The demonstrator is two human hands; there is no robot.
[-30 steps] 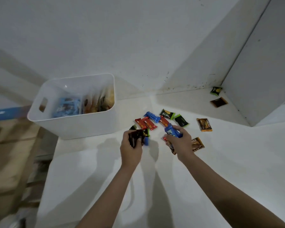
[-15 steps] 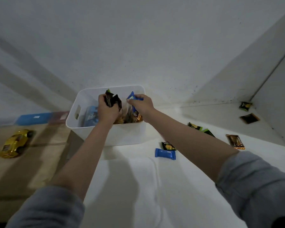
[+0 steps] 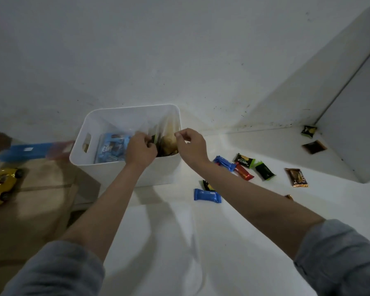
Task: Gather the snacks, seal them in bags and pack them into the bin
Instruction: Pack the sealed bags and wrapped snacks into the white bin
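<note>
Single head-worn wide-angle view, looking forward and down from above and behind both forearms, close over the white bin [image 3: 124,169] on the white table [image 3: 233,221], wall corner filling the top.

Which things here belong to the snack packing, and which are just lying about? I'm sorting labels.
Job: white bin, clear bag, blue snack bag, loose snacks, left hand, right hand.
Lying about: gold toy car, blue strip.
</note>
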